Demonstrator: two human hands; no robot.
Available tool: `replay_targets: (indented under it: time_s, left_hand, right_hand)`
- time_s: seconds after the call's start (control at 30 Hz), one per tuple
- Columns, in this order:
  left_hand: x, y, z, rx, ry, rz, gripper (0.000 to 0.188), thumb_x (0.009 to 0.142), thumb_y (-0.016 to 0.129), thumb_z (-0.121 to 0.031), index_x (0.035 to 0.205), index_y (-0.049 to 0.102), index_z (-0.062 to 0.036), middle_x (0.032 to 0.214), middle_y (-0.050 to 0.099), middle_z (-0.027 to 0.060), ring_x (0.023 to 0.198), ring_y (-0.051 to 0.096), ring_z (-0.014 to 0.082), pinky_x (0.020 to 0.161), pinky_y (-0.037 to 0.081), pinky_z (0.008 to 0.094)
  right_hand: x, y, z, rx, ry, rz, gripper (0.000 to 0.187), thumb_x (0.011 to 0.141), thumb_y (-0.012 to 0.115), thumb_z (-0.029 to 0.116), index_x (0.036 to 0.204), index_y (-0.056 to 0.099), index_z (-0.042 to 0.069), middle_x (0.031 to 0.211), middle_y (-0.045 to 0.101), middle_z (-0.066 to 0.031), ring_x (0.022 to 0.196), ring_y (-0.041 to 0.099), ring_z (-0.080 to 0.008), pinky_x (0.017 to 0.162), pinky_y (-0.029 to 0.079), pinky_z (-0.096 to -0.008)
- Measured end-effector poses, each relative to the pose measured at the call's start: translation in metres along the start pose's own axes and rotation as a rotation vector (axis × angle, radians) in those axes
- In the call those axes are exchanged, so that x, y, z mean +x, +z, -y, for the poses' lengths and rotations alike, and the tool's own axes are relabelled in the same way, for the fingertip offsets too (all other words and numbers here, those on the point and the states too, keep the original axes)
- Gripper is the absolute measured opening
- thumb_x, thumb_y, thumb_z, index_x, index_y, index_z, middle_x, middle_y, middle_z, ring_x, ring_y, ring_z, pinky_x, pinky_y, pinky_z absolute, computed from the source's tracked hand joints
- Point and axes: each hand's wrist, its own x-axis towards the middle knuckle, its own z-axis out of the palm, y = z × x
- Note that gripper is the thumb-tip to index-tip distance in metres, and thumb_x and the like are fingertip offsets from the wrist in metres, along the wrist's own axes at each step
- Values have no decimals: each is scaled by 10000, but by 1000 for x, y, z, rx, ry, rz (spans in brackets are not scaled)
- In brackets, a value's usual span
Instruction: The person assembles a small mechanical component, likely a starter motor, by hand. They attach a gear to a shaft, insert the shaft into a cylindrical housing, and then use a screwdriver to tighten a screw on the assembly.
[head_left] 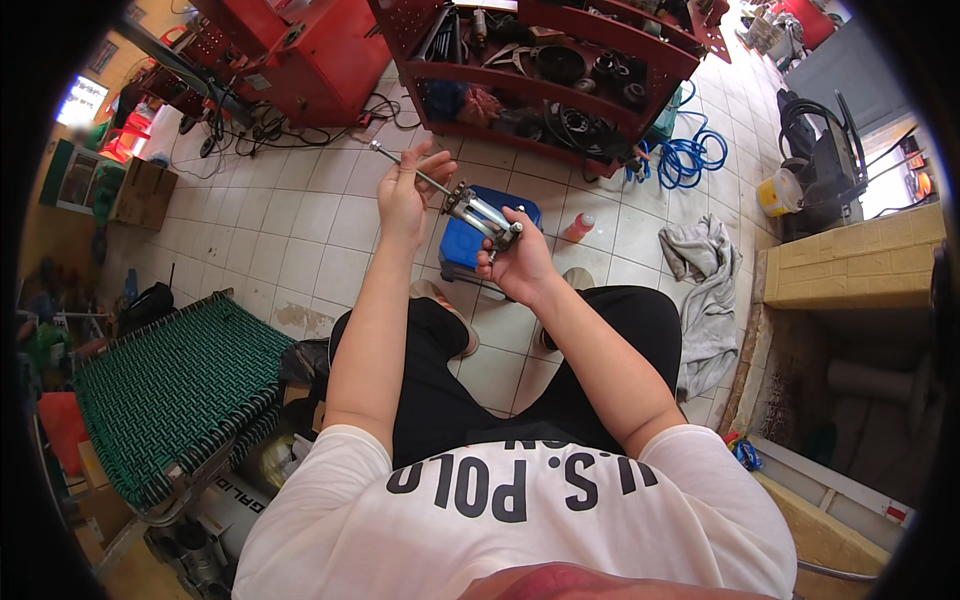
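Note:
In front of me, a silvery metal puller (481,216) with several arms and a long threaded rod hangs tilted between my hands. My right hand (527,268) is wrapped round its lower right end, with the thumb on top. At the upper left my left hand (404,203) lies against the rod, fingers stretched out and loose rather than gripping. The rod's far end sticks out past this hand. Beneath the puller stands a blue plastic stool (462,247), partly covered by it and my right hand. A bottle with pinkish-red liquid (579,228) stands on the floor right of the stool.
A red tool cart (520,80) with loaded shelves stands ahead. Red machine (310,70) and cables are far left. A coiled blue hose (693,158) and grey cloth (705,290) lie on the tiles to the right. A green woven seat (185,390) is at my left.

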Motion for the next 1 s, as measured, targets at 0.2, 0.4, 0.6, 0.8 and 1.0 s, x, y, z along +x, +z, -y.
replay_targets:
  time_s: [0.2,0.4,0.6,0.8,1.0]
  left_hand:
    - [1,-1,6,145,100,-288,495,895,795,-506,994,649,-43,808,667,41,681,679,167,658,589,321]
    - [15,-29,16,-102,57,-164,556,980,590,-655,905,581,-104,674,533,-13,612,586,160,649,543,339]
    - [-1,9,-1,-311,-16,97,623,1079,274,-599,1292,524,-70,1107,667,136,987,680,253,889,550,401]
    - [0,3,0,-110,-6,113,495,1125,320,-388,1411,508,-31,1268,679,183,1089,698,283,974,543,397]
    - [1,0,6,11,70,-136,443,1025,667,-414,1230,619,-24,1057,742,110,860,744,216,796,598,321]
  right_hand:
    - [3,-5,-1,-48,-5,45,379,994,601,466,1021,586,88,826,590,-75,687,633,-259,654,514,-388]
    - [1,2,-5,-94,33,55,379,995,604,468,987,590,89,816,604,-63,634,666,-273,611,516,-398]
    - [4,-5,-6,-34,-2,13,393,986,599,481,1012,576,90,822,587,-68,666,627,-262,645,502,-398]
    - [6,-5,-2,41,3,0,396,989,583,484,1003,570,88,817,558,-64,694,591,-248,669,485,-392]
    - [4,-4,-2,19,-13,15,395,992,589,483,997,575,88,814,573,-66,681,611,-254,654,498,-389]
